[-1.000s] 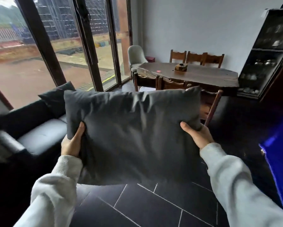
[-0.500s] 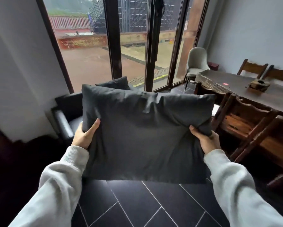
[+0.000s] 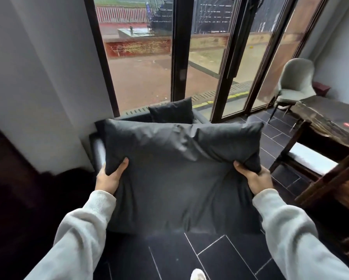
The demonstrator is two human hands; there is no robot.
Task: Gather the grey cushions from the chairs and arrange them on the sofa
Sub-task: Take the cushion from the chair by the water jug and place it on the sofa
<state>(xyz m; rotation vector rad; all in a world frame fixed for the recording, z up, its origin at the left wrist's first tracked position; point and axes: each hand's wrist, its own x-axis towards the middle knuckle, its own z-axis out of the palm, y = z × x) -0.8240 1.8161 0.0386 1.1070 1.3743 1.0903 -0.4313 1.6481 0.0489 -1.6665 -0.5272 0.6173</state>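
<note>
I had the grey cushion [image 3: 177,174] held up at the centre of the frame, above the dark tiled floor [image 3: 220,257]. My left hand [image 3: 111,178] gripped its left edge and my right hand [image 3: 254,178] its right edge, the fingers of both closed into the fabric, which bunched under them. Behind its top edge, against the window [image 3: 149,57], a second cushion [image 3: 172,112] already leaned on the sofa [image 3: 98,146], of which I could see little. To do this step well, I judged I should carry it level over the seat, set it upright against the backrest beside the other one, and let go with both hands together so it would not slump. I could read no labels or writing anywhere.
</note>
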